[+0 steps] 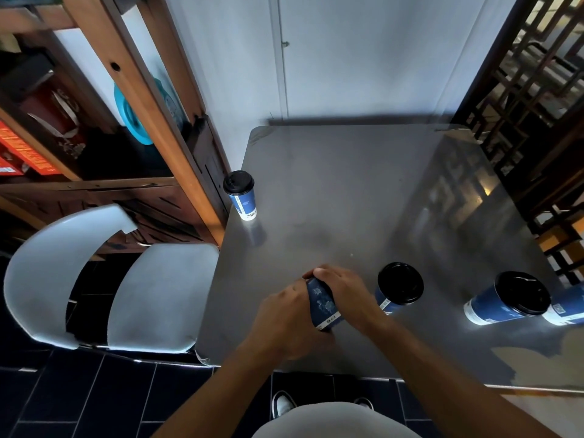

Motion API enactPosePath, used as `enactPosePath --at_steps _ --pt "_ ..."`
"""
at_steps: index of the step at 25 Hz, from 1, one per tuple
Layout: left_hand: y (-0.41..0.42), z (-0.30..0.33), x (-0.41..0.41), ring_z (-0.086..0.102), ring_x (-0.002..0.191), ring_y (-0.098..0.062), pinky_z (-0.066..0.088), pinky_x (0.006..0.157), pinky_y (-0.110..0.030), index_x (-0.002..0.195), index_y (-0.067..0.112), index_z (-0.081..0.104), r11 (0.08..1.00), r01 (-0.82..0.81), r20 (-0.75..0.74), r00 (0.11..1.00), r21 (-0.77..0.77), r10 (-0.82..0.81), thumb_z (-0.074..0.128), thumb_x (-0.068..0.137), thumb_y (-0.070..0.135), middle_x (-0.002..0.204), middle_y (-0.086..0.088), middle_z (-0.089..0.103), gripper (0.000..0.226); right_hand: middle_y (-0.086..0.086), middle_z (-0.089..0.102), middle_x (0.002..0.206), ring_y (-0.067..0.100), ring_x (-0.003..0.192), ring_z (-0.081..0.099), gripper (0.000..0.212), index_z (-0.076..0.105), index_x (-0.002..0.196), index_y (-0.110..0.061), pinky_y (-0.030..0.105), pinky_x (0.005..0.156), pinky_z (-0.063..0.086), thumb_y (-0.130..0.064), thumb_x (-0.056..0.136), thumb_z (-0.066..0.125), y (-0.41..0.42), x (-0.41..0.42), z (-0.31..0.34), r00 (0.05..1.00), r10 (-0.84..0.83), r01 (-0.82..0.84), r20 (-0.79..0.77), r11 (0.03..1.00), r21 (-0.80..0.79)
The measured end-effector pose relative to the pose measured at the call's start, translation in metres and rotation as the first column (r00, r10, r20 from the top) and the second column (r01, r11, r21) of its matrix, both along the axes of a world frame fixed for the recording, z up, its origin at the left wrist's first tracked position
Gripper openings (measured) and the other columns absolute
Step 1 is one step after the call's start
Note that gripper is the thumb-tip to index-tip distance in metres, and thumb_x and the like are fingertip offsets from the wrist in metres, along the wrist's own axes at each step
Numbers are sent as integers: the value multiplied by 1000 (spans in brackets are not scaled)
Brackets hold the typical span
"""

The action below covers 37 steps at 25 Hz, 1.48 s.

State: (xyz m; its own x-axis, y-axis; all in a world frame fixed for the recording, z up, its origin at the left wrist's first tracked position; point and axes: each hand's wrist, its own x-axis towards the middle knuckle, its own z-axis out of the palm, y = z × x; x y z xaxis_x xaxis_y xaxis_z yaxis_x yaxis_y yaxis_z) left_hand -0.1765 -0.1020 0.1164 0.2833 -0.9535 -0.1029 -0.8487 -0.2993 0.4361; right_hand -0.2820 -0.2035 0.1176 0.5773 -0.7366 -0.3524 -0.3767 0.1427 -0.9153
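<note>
The table [347, 184], dark and glossy, spreads away from the fingers on every side but the near one. The wooden shelf [94, 137] rises far to their left and beyond, and the white chair [164, 295] stands well left of them.

Both hands meet close to the table's near edge. The left hand [284, 314] wraps the left wall of a blue cup, fingers curled round the body. The right hand [344, 289] comes over from the right and caps the top, fingers bent down over the rim. The held cup [322, 306] sits between them, tilted. Its long axis runs from a white-banded base, toward the person and a little right, up to a top pointing away and a little left. So the top lies directly under the right fingers, and that hand is nearer to any work there; the left, I judge, only steadies.

Other blue cups stand with black lids on. The third cup [505, 301] is well right of the fingers, the near cup [387, 301] is just right of the right wrist, and the far cup [241, 194] is well beyond and left, at the table's edge. An edge cup [565, 306] is cut off by the frame.

Hidden: whether the held cup has a lid, whether its base touches the table, and the left fingertips — all are covered.
</note>
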Motion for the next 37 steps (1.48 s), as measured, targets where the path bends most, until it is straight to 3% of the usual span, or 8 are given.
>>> enactPosePath --at_steps 3,8,12,19,24,29,34,37 --pt "0 0 -7 69 95 -16 58 82 -33 129 29 51 1000 3 -34 999 2 -3 62 60 65 114 7 69 79 -4 77 84 16 86 73 34 77 79 -32 39 85 57 -25 100 52 1 -4 2 1000 2 -2 -3 1000 24" --pt "-2 7 -8 70 88 -14 58 76 -31 125 32 48 998 -49 -110 993 26 51 68 57 62 103 11 70 76 21 73 114 27 104 68 31 74 109 -1 42 98 52 -15 103 46 -2 -7 4 993 -31 10 112 983 183" --pt "-4 12 -7 69 83 -15 60 75 -34 133 30 40 993 -34 -176 983 110 53 71 60 59 103 8 70 84 15 71 126 29 118 66 35 71 121 -4 43 106 50 -21 105 45 -4 -18 4 977 -46 -28 208 940 339" --pt "-14 13 -10 67 80 -10 60 74 -29 119 29 52 977 -124 -261 951 174 167 76 55 60 95 11 68 75 16 76 104 34 102 71 30 75 100 -4 48 95 55 -18 101 49 -8 -4 9 997 -19 12 75 996 92" --pt "-10 15 -8 66 79 -3 60 74 -27 111 40 53 977 -110 -367 914 183 172 70 41 66 91 16 67 76 21 74 103 38 102 70 28 72 101 -3 51 94 54 -18 102 48 -7 -5 10 996 35 -42 86 996 83" --pt "-9 17 0 70 69 -2 59 64 -23 87 41 61 975 -59 -596 783 216 180 83 51 40 77 16 72 42 24 73 102 37 95 70 30 71 100 2 45 88 56 -16 102 47 -6 -5 13 989 71 -80 130 995 65" --pt "-10 21 13 76 78 -21 60 72 -36 96 19 70 949 -39 -739 619 312 268 83 58 28 83 -3 78 41 27 72 105 25 88 67 31 72 100 4 38 86 54 -12 102 45 -11 -3 20 973 129 -147 189 985 86" --pt "-10 25 15 75 74 -16 59 68 -30 99 21 69 946 -35 -761 585 321 280 83 64 24 82 0 78 38 26 72 108 23 90 68 34 72 104 6 29 84 56 -11 103 43 -13 -2 17 965 132 -159 226 981 108"
